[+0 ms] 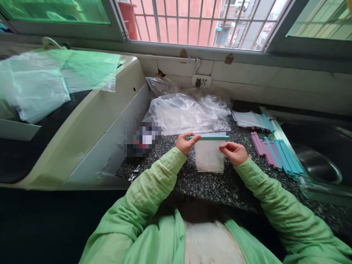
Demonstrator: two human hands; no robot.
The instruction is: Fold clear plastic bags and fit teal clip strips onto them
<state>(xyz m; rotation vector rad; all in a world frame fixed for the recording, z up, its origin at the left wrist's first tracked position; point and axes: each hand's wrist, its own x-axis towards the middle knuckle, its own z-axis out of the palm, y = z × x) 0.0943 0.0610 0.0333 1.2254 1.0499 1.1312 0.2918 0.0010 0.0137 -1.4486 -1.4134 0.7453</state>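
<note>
A long teal bag-sealing clip [214,138] lies across the top of a small clear plastic bag [209,159] above the dark speckled counter. My left hand [187,143] pinches the clip's left end between thumb and fingers. Just below the clip's right end is my right hand [234,152], its thumb and forefinger pressed together beside the bag's right edge. Whether those fingertips hold anything is too small to tell. To the right, several loose teal clips [287,157] and pink clips [263,149] lie side by side.
A heap of clear plastic bags [187,112] fills the back of the counter [203,187]. More bags with clips [251,120] lie behind the loose clips. A sink [316,161] is at right, a large cream machine [110,106] at left. A blurred-out object [143,139] sits beside it.
</note>
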